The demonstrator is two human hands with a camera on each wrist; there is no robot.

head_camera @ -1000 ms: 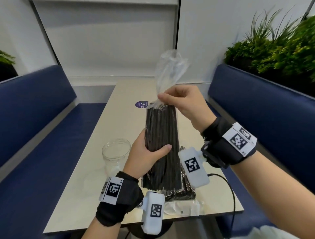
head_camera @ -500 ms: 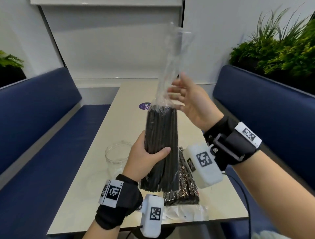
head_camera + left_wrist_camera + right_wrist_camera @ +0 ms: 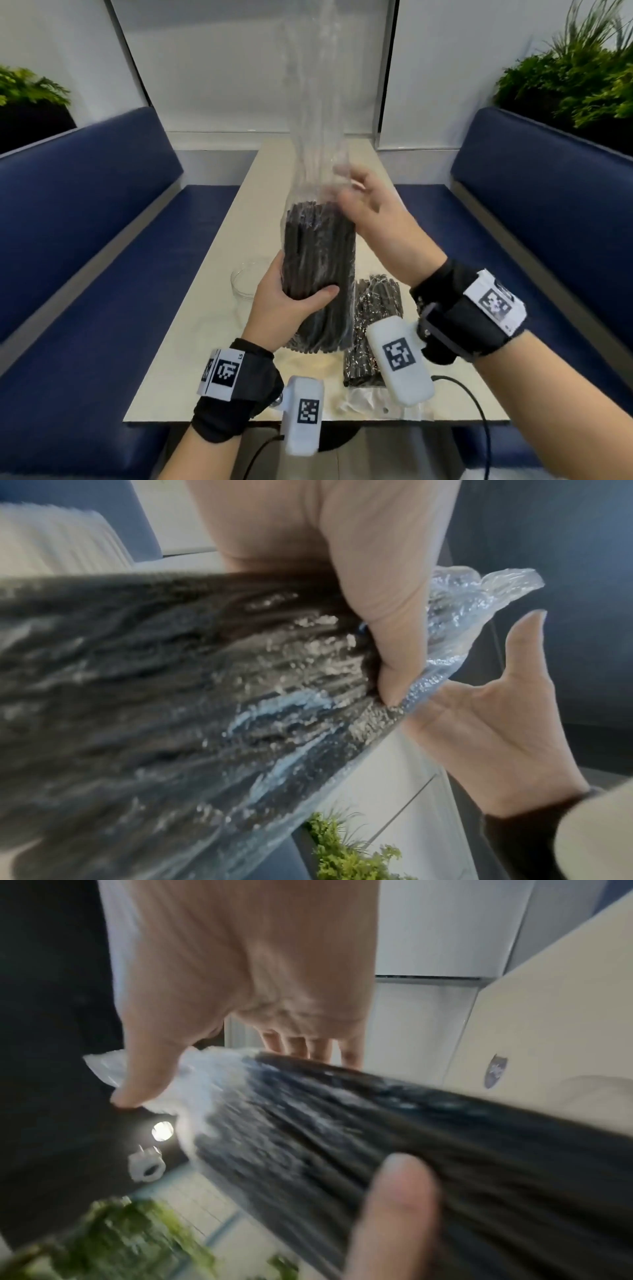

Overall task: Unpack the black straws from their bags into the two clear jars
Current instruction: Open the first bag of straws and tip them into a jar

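A clear bag of black straws stands upright above the table, its loose plastic top reaching high. My left hand grips the bag round its lower half, thumb in front; the left wrist view shows that thumb pressed on the plastic. My right hand is open beside the straw tops, fingers spread, thumb on one side of the plastic and the fingers on the other. A second bag of straws lies flat on the table. One clear jar stands behind my left hand, partly hidden.
The narrow beige table runs between two blue benches, with plants behind the right one. An empty plastic wrapper lies at the near edge. A cable hangs off the near right corner.
My right hand let go of the bag's twisted neck and opened. The plastic top has unfurled upward. The left hand keeps its grip on the bag.
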